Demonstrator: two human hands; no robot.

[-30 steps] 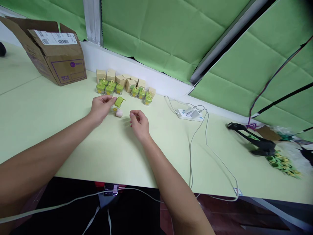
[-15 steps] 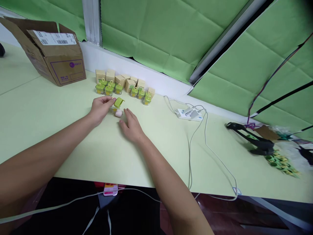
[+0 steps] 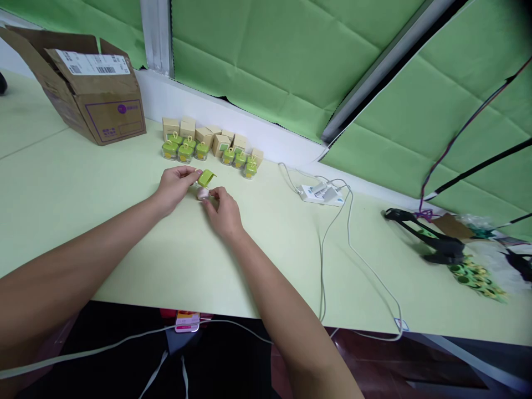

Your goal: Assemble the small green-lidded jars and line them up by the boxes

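My left hand [image 3: 178, 185] pinches a small green lid [image 3: 206, 178], which is raised and tilted, its hollow side toward the right. Just below the lid is a small clear container with a pale pinkish, rounded piece [image 3: 202, 193] in it. The thumb and index finger of my right hand [image 3: 224, 210] are closed on the right side of this container. Its base is partly hidden by my fingers. Behind my hands stand several similar clear containers with green lids and loop handles [image 3: 185, 152], in two groups.
Several small tan boxes [image 3: 221, 145] line the wall behind the containers. An open cardboard carton [image 3: 112, 116] stands at the back left. A white power strip [image 3: 322, 194] with cables lies to the right. Further right are a black frame-like object [image 3: 440, 244] and green-yellow pieces [image 3: 477, 280].
My right hand has closed its thumb and index finger on the container. My left hand has shifted slightly right with the lid, which has turned a little.
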